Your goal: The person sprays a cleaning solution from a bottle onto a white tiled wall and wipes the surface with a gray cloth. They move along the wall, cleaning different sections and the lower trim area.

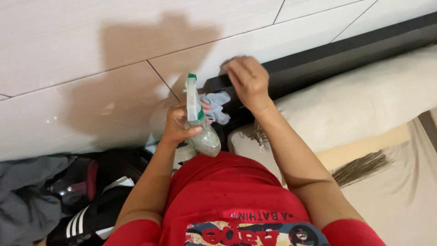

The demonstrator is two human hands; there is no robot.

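**Spray bottle and rag held at the dark headboard**

Nearest the camera, a red printed shirt (236,205) fills the lower frame, and both bare forearms reach forward from it. A clear spray bottle (202,136) with a white and green trigger head (193,98) is held upright in the left hand (180,127), the fingers closed around its neck just below the trigger. The bottle is judged to be light to moderate in weight, rigid plastic, and possibly slick if wet; the neck is the firmest place to take it. A grey rag (217,105) is pinched in the same hand behind the bottle; it is soft, limp and light, and is best taken bunched.

Further out, the right hand (248,79) is pressed on the top edge of a dark headboard (327,54), the fingers curled; whether anything is held beneath it cannot be told. A cream pillow (364,100) lies to the right, a straw broom (364,166) on the bedding below it, dark clothes (54,196) to the left. Beyond, a white tiled wall (91,54) is seen.
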